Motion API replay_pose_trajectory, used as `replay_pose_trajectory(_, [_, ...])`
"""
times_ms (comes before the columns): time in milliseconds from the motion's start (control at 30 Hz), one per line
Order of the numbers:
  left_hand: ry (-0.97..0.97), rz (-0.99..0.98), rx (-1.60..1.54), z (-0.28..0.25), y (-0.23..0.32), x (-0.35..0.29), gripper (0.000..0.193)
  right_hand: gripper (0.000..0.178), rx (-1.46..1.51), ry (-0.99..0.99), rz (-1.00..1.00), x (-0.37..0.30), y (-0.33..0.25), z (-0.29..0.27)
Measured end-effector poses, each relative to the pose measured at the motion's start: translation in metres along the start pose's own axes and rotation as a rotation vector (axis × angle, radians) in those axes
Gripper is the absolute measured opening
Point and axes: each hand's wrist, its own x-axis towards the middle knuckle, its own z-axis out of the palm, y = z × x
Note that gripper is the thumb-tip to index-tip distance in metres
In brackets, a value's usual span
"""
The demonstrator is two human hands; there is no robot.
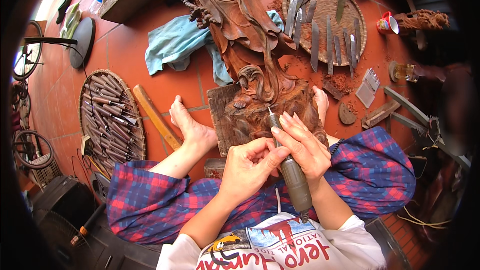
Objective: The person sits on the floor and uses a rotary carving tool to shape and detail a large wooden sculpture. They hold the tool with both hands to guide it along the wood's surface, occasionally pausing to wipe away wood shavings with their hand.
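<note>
A carved wooden statue [235,15] with draped folds lies with its rough base [250,120] toward me, between my bare feet. My right hand [305,147] is closed round a dark rotary carving tool [296,185], whose thin bit points at the carving just above the base. Close against the tool's other side is my left hand [252,162], its fingers curled and the thumb reaching to the tool's body. What the left fingertips pinch, if anything, is hidden. A pale blue cloth [175,45] lies partly under the statue.
A round woven tray [141,120] full of wood-handled chisels sits at left, beside a wooden mallet or club [155,115]. Flat metal blades fill another woven tray [360,15] at far right. Near it stand a red mug [387,24] and a glass mug [404,71]. Wood shavings dot the tiles.
</note>
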Motion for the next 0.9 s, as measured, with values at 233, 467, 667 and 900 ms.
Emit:
replay_pose_trajectory(233, [-0.066,-0.001,-0.195,0.008,-0.002,0.006,0.025,0.031,-0.001,0.036,0.014,-0.001,0.005,0.000])
replay_pose_trajectory(467, [-0.052,0.027,-0.235,0.015,-0.004,0.013,0.024,0.029,0.008,0.059,0.019,0.004,0.010,-0.002])
replay_pose_trajectory(667, [-0.059,0.015,-0.297,0.017,0.002,0.018,0.025,0.028,-0.014,0.060,0.026,0.009,0.013,-0.004])
replay_pose_trajectory(900, [-0.054,-0.017,-0.313,0.017,0.007,0.024,0.026,0.027,-0.034,0.060,-0.009,0.018,0.019,-0.003])
